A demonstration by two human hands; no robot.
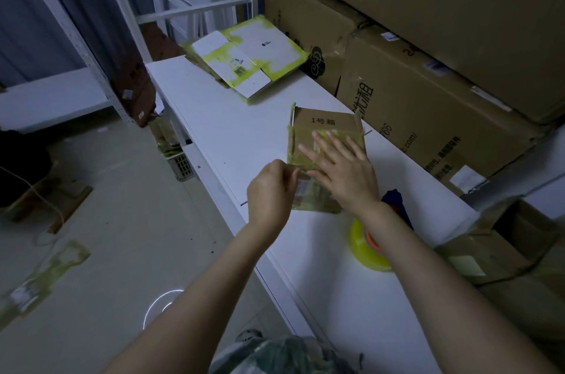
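On the white counter (232,129), mid-length: one flattened cardboard box (327,123), brown, banded with yellow-green tape, lying flat. Right hand (345,172): palm down on the box, fingers (318,144) straight and spread. Left hand (269,193): fingers curled, pinching the box's left edge; whether tape or flap, cannot tell. Just beside the right wrist: yellow tape roll (365,251). Far end: stack of flattened white boxes (247,59).

You have one flattened brown box (324,125); beyond it one stack of white boxes (249,63), before it one tape roll (363,247).
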